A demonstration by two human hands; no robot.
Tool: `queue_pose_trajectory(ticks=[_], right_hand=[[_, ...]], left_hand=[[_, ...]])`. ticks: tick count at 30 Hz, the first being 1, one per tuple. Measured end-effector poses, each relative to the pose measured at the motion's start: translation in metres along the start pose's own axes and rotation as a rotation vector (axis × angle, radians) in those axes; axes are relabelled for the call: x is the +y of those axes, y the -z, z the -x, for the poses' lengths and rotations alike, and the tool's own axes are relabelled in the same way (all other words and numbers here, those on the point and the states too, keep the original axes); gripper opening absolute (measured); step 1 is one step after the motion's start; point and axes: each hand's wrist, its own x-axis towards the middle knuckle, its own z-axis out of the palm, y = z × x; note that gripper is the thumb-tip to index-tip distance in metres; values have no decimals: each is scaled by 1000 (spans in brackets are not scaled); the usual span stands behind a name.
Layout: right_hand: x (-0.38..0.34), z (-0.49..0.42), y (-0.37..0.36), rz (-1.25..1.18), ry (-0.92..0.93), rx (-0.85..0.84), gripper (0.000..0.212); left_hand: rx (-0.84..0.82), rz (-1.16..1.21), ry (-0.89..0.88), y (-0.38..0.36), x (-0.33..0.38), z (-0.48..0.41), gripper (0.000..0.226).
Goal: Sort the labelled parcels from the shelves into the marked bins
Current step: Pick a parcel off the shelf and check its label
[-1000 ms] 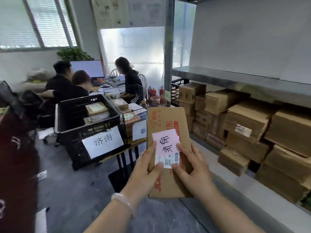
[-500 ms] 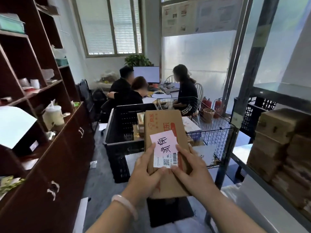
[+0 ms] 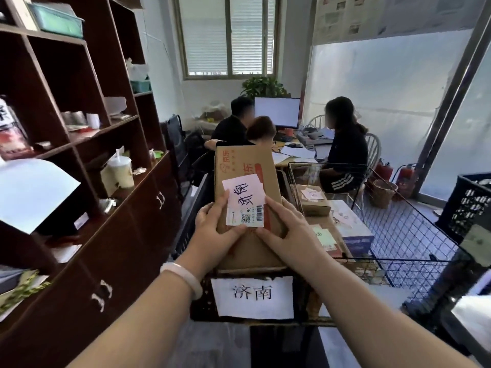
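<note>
The white label (image 3: 244,200) on the cardboard parcel (image 3: 247,166) I held bore the handwritten characters 济南, with the number 96 printed near its barcode and QR code. The parcel's own red print showed 东; the rest was too small for me to read. The paper sign (image 3: 253,297) on the black bin (image 3: 190,216) read 济南 in print.

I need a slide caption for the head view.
Left hand and right hand hold a labelled parcel over the bin marked 济南.

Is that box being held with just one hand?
No, the left hand and the right hand both grip the cardboard box, one on each side.
</note>
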Motion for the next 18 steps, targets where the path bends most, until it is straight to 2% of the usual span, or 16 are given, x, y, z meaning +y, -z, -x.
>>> queue_pose_trajectory(ticks=[7,13,18], right_hand=[[22,-89,-42,54,-67,-87,72],[53,-140,-96,83,-230,-160,74],[79,-169,-136,93,-361,-217,74]], left_hand=[[-42,-5,97,13,-51,-86,77],[-169,-86,228,17,-109,-149,80],[-295,-216,362,9,-149,-189,94]])
